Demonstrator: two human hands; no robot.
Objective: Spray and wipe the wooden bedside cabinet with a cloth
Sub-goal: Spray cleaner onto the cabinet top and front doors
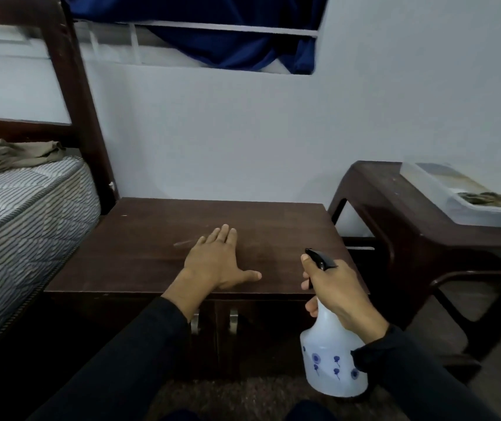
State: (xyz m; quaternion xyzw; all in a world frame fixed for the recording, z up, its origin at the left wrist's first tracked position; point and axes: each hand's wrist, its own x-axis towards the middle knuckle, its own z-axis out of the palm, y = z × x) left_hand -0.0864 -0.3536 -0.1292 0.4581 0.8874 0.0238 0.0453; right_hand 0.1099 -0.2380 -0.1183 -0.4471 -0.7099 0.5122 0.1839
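The head view shows the left hand (pixel 219 262) lying flat with straight fingers on the top of the wooden bedside cabinet (pixel 139 238). The right hand (pixel 334 293) grips the neck of a white spray bottle (pixel 328 360) just beside the cabinet's front right corner. An olive cloth (pixel 9 156) lies on the mattress (pixel 21 214) at the left.

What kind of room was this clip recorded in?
Most likely a bedroom: a mattress on a dark wooden bed frame sits left of the low wooden cabinet, and a blue curtain hangs at the window above.
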